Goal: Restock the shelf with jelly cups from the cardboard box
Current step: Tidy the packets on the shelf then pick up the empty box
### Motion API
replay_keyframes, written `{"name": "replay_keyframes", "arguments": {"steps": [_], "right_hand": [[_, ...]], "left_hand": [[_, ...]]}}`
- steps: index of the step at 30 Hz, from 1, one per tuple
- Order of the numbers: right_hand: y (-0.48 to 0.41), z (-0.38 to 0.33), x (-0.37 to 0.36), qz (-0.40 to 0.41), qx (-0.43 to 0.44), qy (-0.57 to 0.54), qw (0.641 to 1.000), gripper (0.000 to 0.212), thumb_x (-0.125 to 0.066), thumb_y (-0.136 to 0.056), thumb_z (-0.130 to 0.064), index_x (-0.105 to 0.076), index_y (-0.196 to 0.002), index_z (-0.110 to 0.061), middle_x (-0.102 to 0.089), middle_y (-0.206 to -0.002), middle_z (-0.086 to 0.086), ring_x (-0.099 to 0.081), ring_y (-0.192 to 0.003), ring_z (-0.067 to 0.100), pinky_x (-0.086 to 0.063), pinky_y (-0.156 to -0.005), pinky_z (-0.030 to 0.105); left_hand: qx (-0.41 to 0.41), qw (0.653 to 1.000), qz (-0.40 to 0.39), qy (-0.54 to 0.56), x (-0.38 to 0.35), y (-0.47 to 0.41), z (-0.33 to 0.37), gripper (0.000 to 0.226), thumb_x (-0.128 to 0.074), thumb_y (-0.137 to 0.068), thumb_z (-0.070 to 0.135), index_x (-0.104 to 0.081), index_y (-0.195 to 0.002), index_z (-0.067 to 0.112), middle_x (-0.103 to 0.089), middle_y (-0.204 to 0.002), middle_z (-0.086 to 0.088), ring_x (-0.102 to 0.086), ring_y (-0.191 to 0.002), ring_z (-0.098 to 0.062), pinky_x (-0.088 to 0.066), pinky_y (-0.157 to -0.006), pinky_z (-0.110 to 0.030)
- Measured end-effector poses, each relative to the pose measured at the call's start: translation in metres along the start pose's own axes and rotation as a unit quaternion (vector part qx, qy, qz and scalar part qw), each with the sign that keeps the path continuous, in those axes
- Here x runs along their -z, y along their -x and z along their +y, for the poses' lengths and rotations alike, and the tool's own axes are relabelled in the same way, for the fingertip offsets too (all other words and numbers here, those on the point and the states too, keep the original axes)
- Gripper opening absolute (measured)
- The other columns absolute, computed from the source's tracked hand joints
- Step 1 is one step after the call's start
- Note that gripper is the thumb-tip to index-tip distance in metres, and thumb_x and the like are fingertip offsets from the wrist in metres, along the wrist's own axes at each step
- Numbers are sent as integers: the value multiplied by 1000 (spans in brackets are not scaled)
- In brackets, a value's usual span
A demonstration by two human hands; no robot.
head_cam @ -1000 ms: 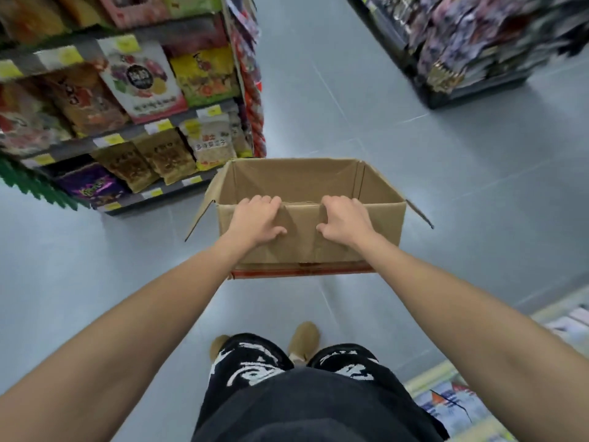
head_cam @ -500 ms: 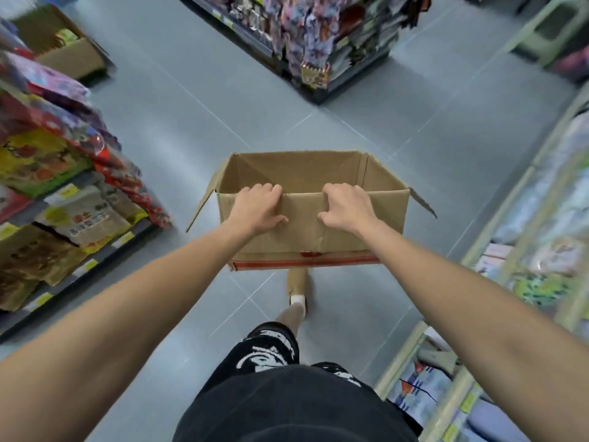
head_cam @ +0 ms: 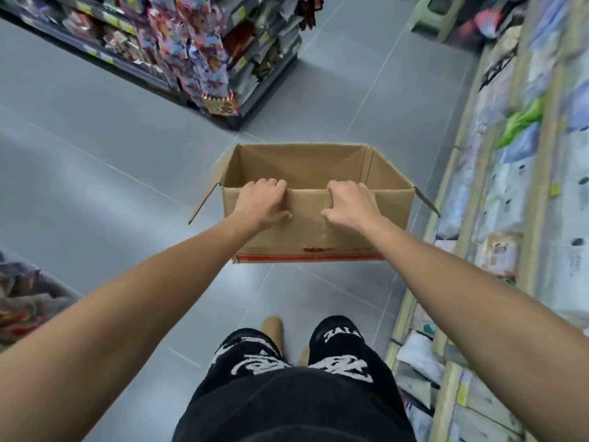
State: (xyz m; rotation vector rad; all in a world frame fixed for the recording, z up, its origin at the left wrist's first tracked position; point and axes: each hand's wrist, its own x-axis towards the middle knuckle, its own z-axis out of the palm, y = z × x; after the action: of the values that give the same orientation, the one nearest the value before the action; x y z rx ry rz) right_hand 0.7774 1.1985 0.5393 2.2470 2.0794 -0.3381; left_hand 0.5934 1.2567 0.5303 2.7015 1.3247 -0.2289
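Left hand (head_cam: 263, 202) and right hand (head_cam: 350, 204) both clamp the near wall of the cardboard box (head_cam: 306, 232), fingers hooked over its rim and thumbs pressed on the outer face; that hold is the same as a second ago, and the box hangs level in front of us, clear of the floor (head_cam: 95, 161). What has changed is our heading; the snack shelf that stood on our left a second ago is gone from view, the dark shelf end (head_cam: 204, 62) across the aisle now sits ahead on the left, and a pale, blurred shelf (head_cam: 510, 193) runs close along our right. We see no jelly cups; the part of the box's inside that shows looks bare, though its near floor is hidden behind the wall. We judge we are turning with the box towards the right-hand shelf; whether any stock remains we cannot tell.
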Motion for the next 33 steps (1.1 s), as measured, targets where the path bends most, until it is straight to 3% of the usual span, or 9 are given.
{"name": "replay_keyframes", "arguments": {"steps": [9,14,19,29,33], "right_hand": [[-104,157,23,-5,-57,-44,997,29,-65,-84,-34,-58,-101,-12,-67,-100,6,-61,-95,27,-42,-82,36],[-171,256,46,-23,-53,-61,996,31,-66,-83,-36,-58,-102,-13,-66,-101,6,-60,-95,27,-40,-79,34],[-234,338,70,-38,-53,-72,995,25,-66,-83,-36,-56,-94,-16,-65,-93,2,-60,-89,24,-45,-78,34],[-370,411,99,-46,3,-47,998,26,-66,-81,-36,-58,-96,-16,-66,-94,2,-61,-91,24,-44,-88,38],[-443,428,104,-62,20,-34,997,26,-67,-80,-38,-56,-92,-17,-66,-91,2,-61,-88,24,-45,-86,37]], "left_hand": [[-64,997,-17,-29,19,-199,63,49,-60,-85,55,-50,-114,17,-61,-112,-4,-57,-102,-22,-45,-79,-35],[-34,999,0,3,40,-311,110,41,-46,-92,54,-52,-103,15,-64,-100,-4,-61,-90,-22,-49,-71,-33],[-25,1000,10,8,54,-405,143,39,-47,-91,55,-52,-99,17,-64,-96,-3,-61,-87,-22,-51,-72,-34],[18,999,8,27,73,-535,136,37,-48,-91,53,-48,-98,17,-62,-93,-3,-59,-82,-21,-50,-67,-33],[33,999,2,40,73,-599,111,37,-47,-91,53,-49,-97,17,-62,-93,-4,-58,-81,-21,-53,-69,-35]]}}
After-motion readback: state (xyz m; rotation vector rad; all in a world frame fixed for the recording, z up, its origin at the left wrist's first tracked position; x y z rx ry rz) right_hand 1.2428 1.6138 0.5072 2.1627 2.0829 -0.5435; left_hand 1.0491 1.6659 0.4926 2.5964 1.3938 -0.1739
